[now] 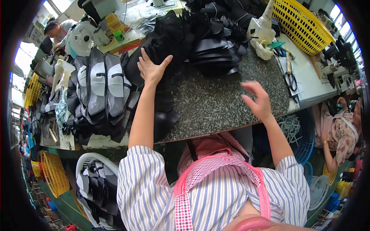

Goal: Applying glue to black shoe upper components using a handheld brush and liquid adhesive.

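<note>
My left hand (152, 71) lies with its fingers spread against a pile of black, leather-like cut pieces (169, 42) at the left of the speckled stone slab (216, 100). Over the slab's right part hovers my right hand (259, 102), its thumb and fingers bent but apart, with nothing visible in it. Beyond the hands, a fanned stack of flat black pieces (216, 54) rests on the slab. More black material (163, 115) hangs down at the slab's left front corner, below my left forearm. Further left stand rows of grey and white shaped pieces (96, 82), perhaps shoe uppers.
Scissors (291, 81) and a wooden-handled tool (288, 63) lie on the right table. Behind them sits a yellow basket (302, 25); a cone-topped container (263, 29) stands nearer. A white fan (83, 38) is at the back left. Co-workers sit far left and right.
</note>
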`<state>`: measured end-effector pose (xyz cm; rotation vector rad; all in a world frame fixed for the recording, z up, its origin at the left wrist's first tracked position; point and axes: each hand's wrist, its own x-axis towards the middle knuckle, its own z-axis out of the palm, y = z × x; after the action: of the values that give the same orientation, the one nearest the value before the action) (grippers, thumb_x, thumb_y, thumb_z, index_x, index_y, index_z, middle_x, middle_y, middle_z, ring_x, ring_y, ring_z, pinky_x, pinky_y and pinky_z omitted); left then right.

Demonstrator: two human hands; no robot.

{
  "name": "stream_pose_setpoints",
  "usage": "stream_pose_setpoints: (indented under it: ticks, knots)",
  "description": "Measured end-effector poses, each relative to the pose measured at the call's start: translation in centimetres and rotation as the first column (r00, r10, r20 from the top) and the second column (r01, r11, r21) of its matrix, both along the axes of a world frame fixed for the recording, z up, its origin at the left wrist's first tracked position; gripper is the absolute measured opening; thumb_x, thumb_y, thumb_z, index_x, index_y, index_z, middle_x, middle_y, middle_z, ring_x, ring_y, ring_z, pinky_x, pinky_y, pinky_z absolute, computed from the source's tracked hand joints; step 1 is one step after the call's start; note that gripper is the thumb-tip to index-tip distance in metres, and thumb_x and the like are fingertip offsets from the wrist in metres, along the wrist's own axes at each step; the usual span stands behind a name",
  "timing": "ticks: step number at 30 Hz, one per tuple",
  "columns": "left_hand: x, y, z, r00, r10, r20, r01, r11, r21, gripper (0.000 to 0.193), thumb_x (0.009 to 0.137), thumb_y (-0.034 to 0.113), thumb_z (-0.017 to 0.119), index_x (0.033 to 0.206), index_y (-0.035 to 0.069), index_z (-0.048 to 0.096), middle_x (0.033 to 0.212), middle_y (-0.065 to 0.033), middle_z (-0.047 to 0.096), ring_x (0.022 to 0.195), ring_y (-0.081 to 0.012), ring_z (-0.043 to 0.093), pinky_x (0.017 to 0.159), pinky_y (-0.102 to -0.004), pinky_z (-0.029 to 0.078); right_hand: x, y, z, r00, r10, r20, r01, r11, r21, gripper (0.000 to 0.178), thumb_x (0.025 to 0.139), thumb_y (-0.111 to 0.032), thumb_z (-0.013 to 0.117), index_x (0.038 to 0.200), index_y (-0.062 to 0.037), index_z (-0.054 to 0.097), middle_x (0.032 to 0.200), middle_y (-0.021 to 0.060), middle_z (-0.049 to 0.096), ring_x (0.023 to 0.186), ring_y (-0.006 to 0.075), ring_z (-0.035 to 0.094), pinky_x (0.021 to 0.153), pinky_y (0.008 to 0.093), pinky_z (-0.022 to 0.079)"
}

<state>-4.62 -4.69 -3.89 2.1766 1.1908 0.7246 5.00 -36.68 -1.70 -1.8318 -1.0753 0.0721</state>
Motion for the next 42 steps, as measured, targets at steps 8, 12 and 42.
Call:
stream_pose_setpoints:
  ticks: [8, 12, 42]
  knots:
    - [2.6, 0.4, -1.4, 0.945, -0.209, 0.252, 0.17, 0.971, 0.168, 0.085, 0.067, 0.044, 0.06, 0.131, 0.008, 0.015, 0.128, -0.0215, 0.028, 0.12, -0.038, 0.023, 0.097, -0.0426, 0.02, 6.4, 24.1, -1.2, 0.971, 0.234, -0.039, -0.225, 0.856, -0.466, 0.066, 0.058, -0.045, 0.068, 0.099, 0.0034, 0.048, 0.1, 0.0224, 0.052, 0.095, 0.0333, 0.05, 0.081, 0.035, 0.04]
    - [3.6, 1.1, -1.4, 0.851, -0.013, 0.525, 0.107, 0.983, -0.149, 0.068, 0.077, 0.037, 0.051, 0.128, 0.003, 0.023, 0.125, -0.0201, 0.034, 0.116, -0.0313, 0.033, 0.094, -0.0361, 0.025, 5.4, 27.0, -2.8, 0.952, 0.305, -0.037, -0.307, 0.946, -0.107, 0.06, 0.056, -0.039, 0.07, 0.095, 0.0036, 0.052, 0.088, 0.0209, 0.057, 0.083, 0.0308, 0.056, 0.072, 0.0339, 0.044]
    - [5.1, -19.4, -2.2, 0.846, -0.333, 0.416, 0.482, 0.812, -0.33, 0.049, 0.084, 0.016, 0.047, 0.126, -0.001, 0.028, 0.112, -0.011, 0.045, 0.098, -0.0174, 0.043, 0.086, -0.0279, 0.033, 27.5, -1.9, -1.1, 0.642, -0.608, 0.466, 0.64, 0.76, 0.11, 0.019, 0.071, -0.029, 0.055, 0.082, -0.0155, 0.063, 0.065, 0.01, 0.058, 0.062, 0.0276, 0.056, 0.053, 0.0378, 0.043]
